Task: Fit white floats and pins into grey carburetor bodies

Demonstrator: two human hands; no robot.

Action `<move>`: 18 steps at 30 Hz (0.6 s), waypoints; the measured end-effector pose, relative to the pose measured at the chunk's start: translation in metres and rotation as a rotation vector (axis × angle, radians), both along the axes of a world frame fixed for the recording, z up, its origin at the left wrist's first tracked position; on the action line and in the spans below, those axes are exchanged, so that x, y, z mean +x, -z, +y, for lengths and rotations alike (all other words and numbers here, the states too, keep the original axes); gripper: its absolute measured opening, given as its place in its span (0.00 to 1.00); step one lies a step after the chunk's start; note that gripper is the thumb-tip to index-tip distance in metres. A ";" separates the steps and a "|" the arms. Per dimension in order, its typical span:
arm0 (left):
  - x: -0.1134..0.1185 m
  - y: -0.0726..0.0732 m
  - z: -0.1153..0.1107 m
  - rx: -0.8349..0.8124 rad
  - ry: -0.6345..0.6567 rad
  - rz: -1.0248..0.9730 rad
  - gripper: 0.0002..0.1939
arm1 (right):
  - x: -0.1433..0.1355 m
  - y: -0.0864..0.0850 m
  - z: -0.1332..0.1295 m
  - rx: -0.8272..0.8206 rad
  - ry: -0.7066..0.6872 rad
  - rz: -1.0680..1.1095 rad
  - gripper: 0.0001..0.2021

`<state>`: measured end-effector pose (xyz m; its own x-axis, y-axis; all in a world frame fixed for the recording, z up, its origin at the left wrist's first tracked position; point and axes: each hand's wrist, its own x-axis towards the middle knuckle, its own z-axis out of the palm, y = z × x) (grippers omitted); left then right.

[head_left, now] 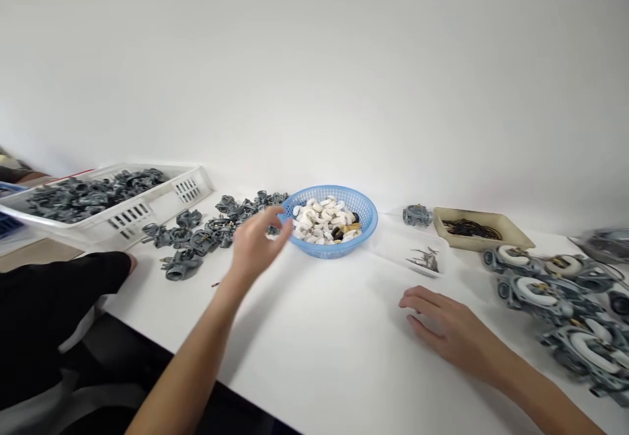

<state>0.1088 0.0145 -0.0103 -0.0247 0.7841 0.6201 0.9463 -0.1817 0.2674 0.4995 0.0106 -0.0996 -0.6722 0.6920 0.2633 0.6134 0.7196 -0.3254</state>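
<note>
Head view: my left hand (260,242) is up over the table (334,330), right at the left rim of the blue plastic basket (334,251); thumb well apart from the fingers, nothing visible in the grip, can't tell if the fingertips touch the rim. My right hand (449,330) is low over the table at right, palm down, fingers loosely bent, thumb apart, nothing seen in it either. White curved floats (319,215) sit heaped in the basket, with a few black and tan pieces mixed in at its right side. Left of the basket, loose grey carburetor bodies (216,228) are spread on the table, the pile reaching close to the basket; a tiny brass piece (215,284) lies near my left forearm. Further left, a white slotted crate (157,209) full of more grey bodies. Right of the basket, a shallow clear tray (393,245) with thin metal pins (426,259), then one grey body (417,215) near the wall, just beside a beige tray (472,244) of dark thin rings (472,228). Far right, beyond my right hand, grouped carburetors with white floats on top (560,310). Left edge: another person's black sleeve (63,297), near the crate.
</note>
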 end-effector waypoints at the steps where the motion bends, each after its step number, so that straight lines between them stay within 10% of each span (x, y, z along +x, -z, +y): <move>1: -0.024 -0.005 0.004 -0.041 -0.094 0.004 0.15 | 0.003 0.003 0.001 0.012 0.002 0.027 0.12; 6: -0.090 0.001 0.011 -0.276 -0.345 0.083 0.18 | 0.012 0.011 0.002 0.081 0.003 0.127 0.09; 18: -0.045 0.030 0.074 -0.477 -0.611 0.113 0.19 | 0.011 0.016 0.000 0.165 -0.005 0.186 0.09</move>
